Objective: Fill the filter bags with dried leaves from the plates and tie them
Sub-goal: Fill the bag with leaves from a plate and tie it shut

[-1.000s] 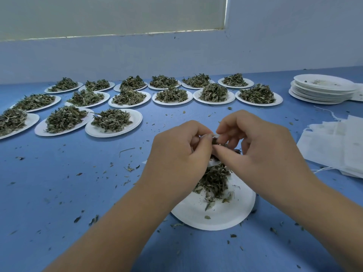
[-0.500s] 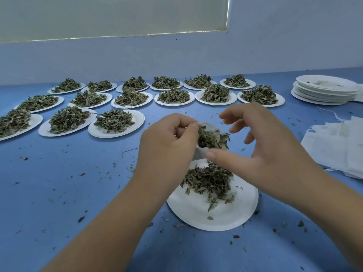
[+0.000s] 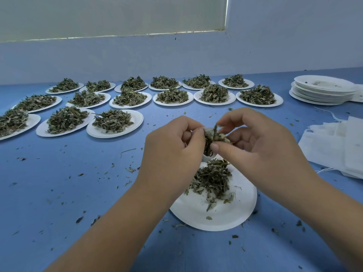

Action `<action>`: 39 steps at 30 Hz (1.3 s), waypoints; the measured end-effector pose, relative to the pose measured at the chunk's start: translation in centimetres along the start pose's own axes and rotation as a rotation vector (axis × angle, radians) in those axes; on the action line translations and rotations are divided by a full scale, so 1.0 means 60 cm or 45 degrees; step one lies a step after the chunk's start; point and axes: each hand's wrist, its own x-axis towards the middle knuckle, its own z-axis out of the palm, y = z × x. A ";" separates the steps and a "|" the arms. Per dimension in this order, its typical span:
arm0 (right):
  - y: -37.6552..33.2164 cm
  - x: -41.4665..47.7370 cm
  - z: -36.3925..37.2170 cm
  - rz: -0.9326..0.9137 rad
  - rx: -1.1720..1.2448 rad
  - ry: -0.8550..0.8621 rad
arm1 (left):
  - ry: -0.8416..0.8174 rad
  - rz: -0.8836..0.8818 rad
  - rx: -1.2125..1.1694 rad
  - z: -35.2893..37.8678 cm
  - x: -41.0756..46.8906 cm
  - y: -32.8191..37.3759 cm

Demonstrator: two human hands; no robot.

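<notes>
Gripping a white filter bag (image 3: 208, 132) at mid-frame in the curled fingers of the left hand (image 3: 172, 152). Pinching a tuft of dried leaves (image 3: 218, 136) at the bag's mouth between thumb and fingertips of the right hand (image 3: 261, 146). Held just above a near plate (image 3: 196, 218) with a leaf pile (image 3: 212, 179), lower centre. Across the upper frame, rows of heaped plates (image 3: 115, 122); upper right, stacked plates (image 3: 324, 91); right edge, flat bags (image 3: 334, 146).

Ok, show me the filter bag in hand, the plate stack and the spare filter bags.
filter bag (image 3: 206, 157): head view, white lower end.
plate stack (image 3: 314, 98): head view, stacked rims.
spare filter bags (image 3: 334, 146): head view, top bag's middle.
</notes>
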 end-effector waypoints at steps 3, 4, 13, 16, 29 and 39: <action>-0.001 -0.003 0.002 -0.083 -0.002 0.032 | -0.010 0.019 0.003 0.002 -0.001 -0.001; -0.001 -0.004 0.002 -0.111 -0.025 0.038 | -0.010 0.028 0.011 0.002 -0.001 -0.001; 0.008 -0.002 0.002 -0.298 -0.395 0.029 | -0.059 0.036 -0.043 0.003 -0.004 0.002; 0.004 -0.003 0.002 -0.256 -0.304 0.077 | -0.044 0.048 -0.047 0.003 -0.003 0.003; -0.002 -0.004 -0.002 -0.383 -0.423 0.058 | -0.030 -0.037 -0.142 -0.003 0.000 0.007; -0.008 -0.007 -0.007 -0.494 -0.497 0.010 | 0.063 -0.078 -0.170 -0.010 0.007 0.005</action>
